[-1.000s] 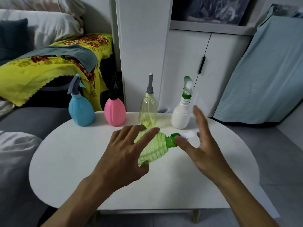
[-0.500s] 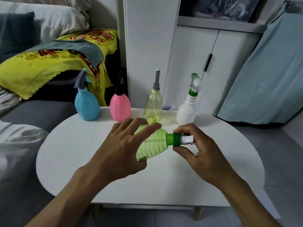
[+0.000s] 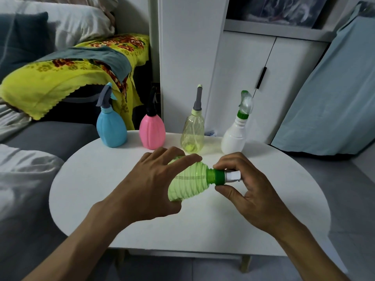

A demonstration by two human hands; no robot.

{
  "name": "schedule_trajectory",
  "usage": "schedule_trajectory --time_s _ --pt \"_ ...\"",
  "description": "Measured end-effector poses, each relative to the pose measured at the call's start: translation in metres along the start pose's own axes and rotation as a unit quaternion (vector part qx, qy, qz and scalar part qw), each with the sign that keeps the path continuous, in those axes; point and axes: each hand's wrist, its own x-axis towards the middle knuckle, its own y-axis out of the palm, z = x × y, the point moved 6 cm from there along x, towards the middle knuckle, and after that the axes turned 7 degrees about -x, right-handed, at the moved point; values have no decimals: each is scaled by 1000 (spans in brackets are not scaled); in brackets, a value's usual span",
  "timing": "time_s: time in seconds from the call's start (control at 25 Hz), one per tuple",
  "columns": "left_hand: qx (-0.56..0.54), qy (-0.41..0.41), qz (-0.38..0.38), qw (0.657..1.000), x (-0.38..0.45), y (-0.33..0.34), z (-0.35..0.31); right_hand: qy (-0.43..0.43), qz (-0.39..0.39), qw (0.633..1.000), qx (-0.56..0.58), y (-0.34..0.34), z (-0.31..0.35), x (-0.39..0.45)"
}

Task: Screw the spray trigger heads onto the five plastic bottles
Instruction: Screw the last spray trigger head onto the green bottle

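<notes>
A ribbed light-green bottle point(image 3: 187, 184) lies on its side above the white table point(image 3: 97, 189), neck pointing right. My left hand point(image 3: 150, 187) wraps its body. My right hand point(image 3: 247, 187) pinches the green collar point(image 3: 217, 176) of a white spray head point(image 3: 233, 176) at the neck; most of the head is hidden behind my fingers. Along the table's far edge stand a blue bottle point(image 3: 111, 128), a pink bottle point(image 3: 152, 131), a clear yellow bottle point(image 3: 192, 134) and a white bottle point(image 3: 235, 136), each with a spray head on top.
A grey sofa point(image 3: 50, 136) with a yellow patterned cloth point(image 3: 60, 78) lies left of the table. White cabinet doors point(image 3: 243, 78) stand behind it. A light-blue covered object point(image 3: 334, 98) leans at the right.
My right hand went from spread open to closed around the collar and spray head. The bottle stays in my left hand. The camera view shifted slightly.
</notes>
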Motion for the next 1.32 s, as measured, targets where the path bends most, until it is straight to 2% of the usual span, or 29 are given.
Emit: schedule_trajectory --time_s 0.36,0.64,1.32 --pt "90 19 -19 996 0 3 -10 84 32 993 75 1 -7 -2" --pt "101 20 -38 994 1 6 -13 119 -6 991 68 -6 -8 -1" --pt "125 22 -46 991 3 8 -13 125 10 989 81 -5 -9 -2"
